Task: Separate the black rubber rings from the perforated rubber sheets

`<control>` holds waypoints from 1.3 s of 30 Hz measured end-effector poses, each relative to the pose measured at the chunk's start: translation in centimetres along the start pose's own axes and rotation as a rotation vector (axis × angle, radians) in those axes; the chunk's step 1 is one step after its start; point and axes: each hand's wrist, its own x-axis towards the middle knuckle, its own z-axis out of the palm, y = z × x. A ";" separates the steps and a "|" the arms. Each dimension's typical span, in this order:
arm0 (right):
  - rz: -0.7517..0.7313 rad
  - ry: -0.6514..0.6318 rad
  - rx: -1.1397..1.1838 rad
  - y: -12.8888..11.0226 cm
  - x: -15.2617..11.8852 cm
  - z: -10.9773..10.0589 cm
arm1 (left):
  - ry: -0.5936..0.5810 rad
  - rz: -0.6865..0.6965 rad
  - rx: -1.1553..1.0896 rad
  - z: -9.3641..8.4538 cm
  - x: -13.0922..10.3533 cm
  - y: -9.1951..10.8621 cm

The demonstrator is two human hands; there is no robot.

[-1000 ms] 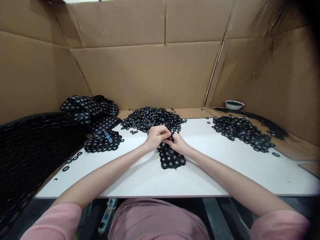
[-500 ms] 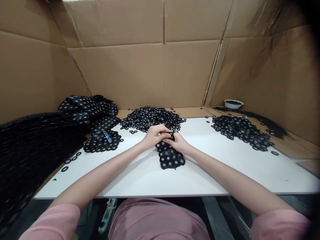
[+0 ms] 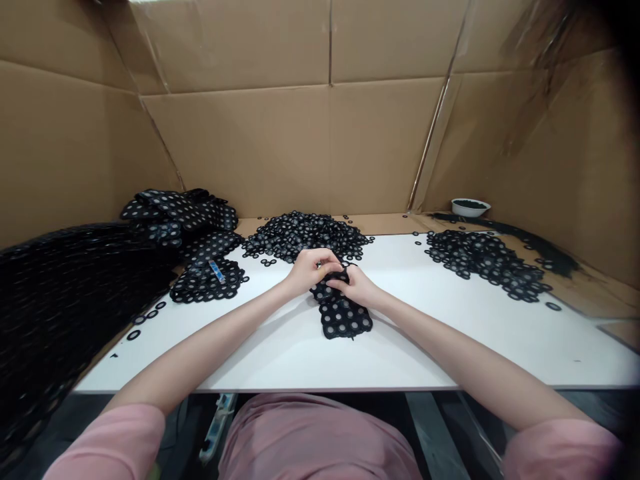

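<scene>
A strip of joined black rings (image 3: pixel 346 319) hangs from my two hands over the white board, its lower end lying near the middle. My left hand (image 3: pixel 314 270) pinches the strip's upper edge from the left, thumb and fingers together. My right hand (image 3: pixel 356 285) grips the same edge from the right, its thumb across the front. The fingertips are close to each other, and whatever small part sits between them is too small to make out. Just behind my hands rises a heap of loose black rings (image 3: pixel 305 233).
More black rings (image 3: pixel 485 263) lie in a pile at right, near a white bowl (image 3: pixel 470 208) of small dark bits. At left are folded ring mesh (image 3: pixel 185 213), a small blue-and-white object (image 3: pixel 217 271) and a large black mass (image 3: pixel 75 300). Cardboard walls (image 3: pixel 280 147) surround the white board (image 3: pixel 280 367).
The upper part of the strip has folded or bunched slightly under my fingers, and my right thumb has shifted a little. The whole view has moved slightly.
</scene>
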 end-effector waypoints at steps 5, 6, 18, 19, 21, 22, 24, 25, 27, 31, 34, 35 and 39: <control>-0.044 0.032 -0.010 -0.3 0.7 -0.5 | 0.294 -0.199 -0.148 0.8 1.9 -0.7; -0.033 0.055 -0.011 -0.2 0.8 -0.6 | 0.311 -0.237 -0.199 1.0 2.5 -1.1; 0.168 0.037 0.305 0.2 0.3 -1.6 | 0.493 -0.338 -0.081 -3.8 2.8 -7.7; 0.192 0.037 0.366 0.1 0.3 -1.7 | 0.456 -0.320 -0.054 -3.7 2.3 -7.6; 0.245 0.060 0.496 0.1 0.3 -1.8 | 0.395 -0.248 0.009 -3.3 1.3 -6.7; 0.269 0.075 0.558 0.0 0.3 -1.8 | 0.374 -0.192 0.037 -3.0 0.8 -6.0; 0.303 0.095 0.652 -0.1 0.3 -1.8 | 0.338 -0.060 0.067 -2.6 -0.2 -4.2; 0.311 0.097 0.682 -0.2 0.3 -1.8 | 0.311 0.002 0.079 -2.3 -0.7 -3.3; 0.323 0.089 0.721 -0.4 0.2 -1.8 | 0.215 0.100 0.115 -1.7 -1.6 -1.7; 0.334 0.064 0.765 -0.6 0.2 -1.8 | 0.146 0.201 0.237 -0.2 -2.7 -0.2; 0.323 0.016 0.772 -0.6 0.1 -1.9 | 0.176 0.177 0.265 0.3 -2.7 -0.2; 0.308 -0.002 0.758 -0.7 0.0 -1.8 | 0.181 0.162 0.259 0.4 -2.7 -0.3; 0.153 -0.031 0.616 -0.5 -0.2 -1.3 | 0.211 0.081 0.224 0.3 -2.6 -0.8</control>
